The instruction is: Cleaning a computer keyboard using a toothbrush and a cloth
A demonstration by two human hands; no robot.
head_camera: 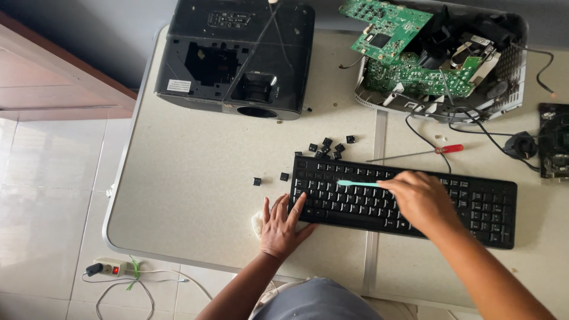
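A black keyboard [462,198] lies across the table in front of me. My left hand [282,227] rests flat with fingers apart on the keyboard's left end, partly over a white cloth [256,224]. My right hand [422,201] hovers over the keyboard's middle, fingers closed on a thin teal tool [357,184] whose tip points left over the keys. Several loose black keycaps [328,147] lie just beyond the keyboard's upper left corner, with two more keycaps [270,179] to its left.
A black projector casing [237,56] sits at the back left. An opened device with green circuit boards [409,59] and cables stands at the back right. A red-handled screwdriver [424,153] lies behind the keyboard. A power strip [109,268] is on the floor.
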